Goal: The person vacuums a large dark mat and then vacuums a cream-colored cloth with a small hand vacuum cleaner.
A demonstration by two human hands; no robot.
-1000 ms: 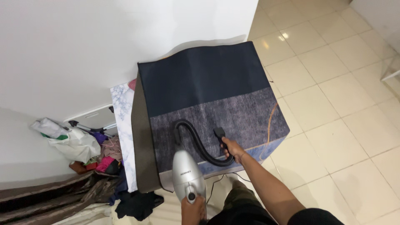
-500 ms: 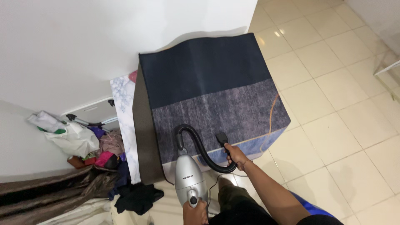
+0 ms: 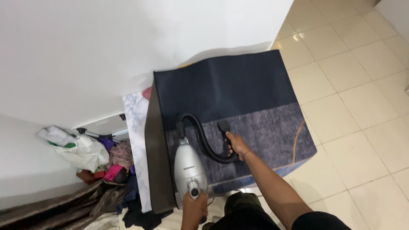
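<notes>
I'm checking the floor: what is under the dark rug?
The dark rug lies over cream floor tiles; a marble-patterned sheet shows at its left edge. Anything beneath is covered.
</notes>
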